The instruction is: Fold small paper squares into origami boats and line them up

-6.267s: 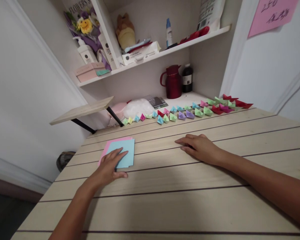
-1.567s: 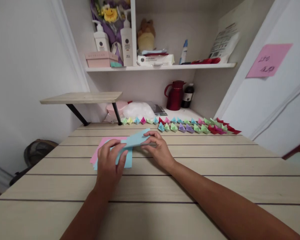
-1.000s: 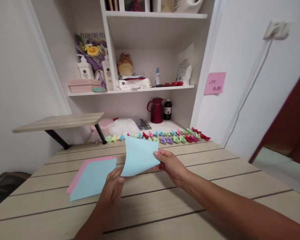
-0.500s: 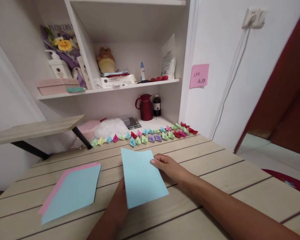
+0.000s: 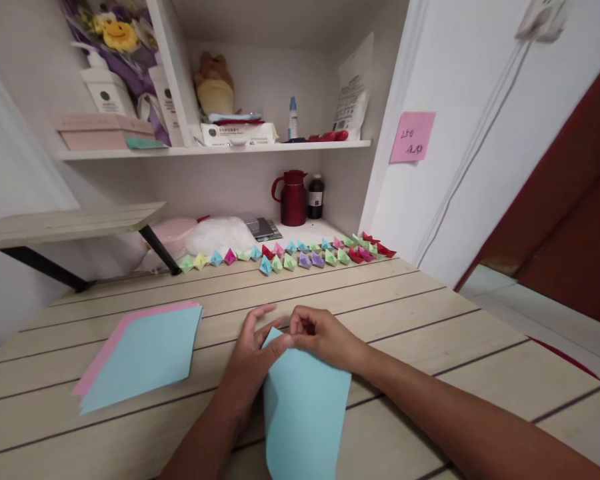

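Note:
A light blue sheet of paper (image 5: 307, 407) hangs curved between both hands, its near end reaching below the bottom edge of the picture. My left hand (image 5: 255, 350) grips its far left corner, the thumb on top and the other fingers partly spread behind. Close against it, my right hand (image 5: 323, 333) pinches the far edge between thumb and curled fingers. To the left lies a stack of light blue paper (image 5: 150, 357) with pink paper (image 5: 113, 347) showing from beneath it.
Rows of small folded paper boats (image 5: 305, 260) in many colours line the table's far edge. A small raised wooden shelf (image 5: 70, 227) stands at the left. Behind are a red jug (image 5: 293, 200), a dark bottle (image 5: 315, 198) and a white fluffy thing (image 5: 220, 237).
The sheet has turned and come nearer, now bending. My left hand has come out from behind it to the far corner, beside my right hand. The view has tilted down.

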A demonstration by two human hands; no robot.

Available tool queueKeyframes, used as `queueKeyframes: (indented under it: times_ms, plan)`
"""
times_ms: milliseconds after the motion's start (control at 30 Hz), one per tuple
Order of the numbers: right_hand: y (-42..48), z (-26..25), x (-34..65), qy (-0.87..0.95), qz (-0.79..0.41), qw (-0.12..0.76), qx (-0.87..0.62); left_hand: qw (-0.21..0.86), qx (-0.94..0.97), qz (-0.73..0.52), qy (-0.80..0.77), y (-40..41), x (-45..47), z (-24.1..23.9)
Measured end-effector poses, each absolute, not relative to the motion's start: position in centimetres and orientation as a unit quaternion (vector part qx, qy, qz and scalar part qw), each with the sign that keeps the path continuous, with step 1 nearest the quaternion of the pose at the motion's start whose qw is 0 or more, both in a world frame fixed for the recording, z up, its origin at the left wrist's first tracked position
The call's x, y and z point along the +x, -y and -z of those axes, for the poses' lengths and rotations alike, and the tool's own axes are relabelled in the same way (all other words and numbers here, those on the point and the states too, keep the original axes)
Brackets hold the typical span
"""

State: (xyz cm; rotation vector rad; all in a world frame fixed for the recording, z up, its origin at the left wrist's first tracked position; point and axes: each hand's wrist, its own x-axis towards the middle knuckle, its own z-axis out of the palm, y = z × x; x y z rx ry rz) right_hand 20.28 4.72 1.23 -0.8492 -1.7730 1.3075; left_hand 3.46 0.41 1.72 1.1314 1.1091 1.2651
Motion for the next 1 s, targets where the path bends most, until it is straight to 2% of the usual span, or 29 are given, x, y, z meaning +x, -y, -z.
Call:
queueKeyframes:
  times_ms: [333, 467, 600, 733, 800, 933, 1000]
  plan:
    - [-5.9, -1.8, 21.5, 0.575, -0.51, 0.51, -0.386, 0.587, 0.386, -0.525, -0.481, 0.2, 3.7, -3.3]
    - [-6.2, -1.7, 21.9, 0.546, -0.499, 0.544, -0.396, 0.546, 0.402, -0.501, -0.538, 0.2, 3.8, -3.1]
    - [-6.4, -1.6, 22.3, 0.542, -0.499, 0.544, -0.402, 0.429, 0.436, -0.452, -0.648, 0.2, 3.8, -2.7]
    - [-6.5, -1.2, 22.2, 0.563, -0.473, 0.54, -0.409, 0.214, 0.599, -0.418, -0.648, 0.2, 3.6, -2.2]
    - [-6.5, -1.1, 22.2, 0.595, -0.425, 0.542, -0.414, 0.121, 0.644, -0.41, -0.635, 0.3, 3.5, -2.0]
    - [-5.8, -1.9, 22.4, 0.661, -0.249, 0.564, -0.427, -0.005, 0.667, -0.353, -0.657, 0.6, 3.0, -1.7]
    - [-5.0, -2.6, 22.3, 0.667, -0.256, 0.564, -0.415, -0.058, 0.673, -0.317, -0.666, 0.8, 2.9, -1.7]
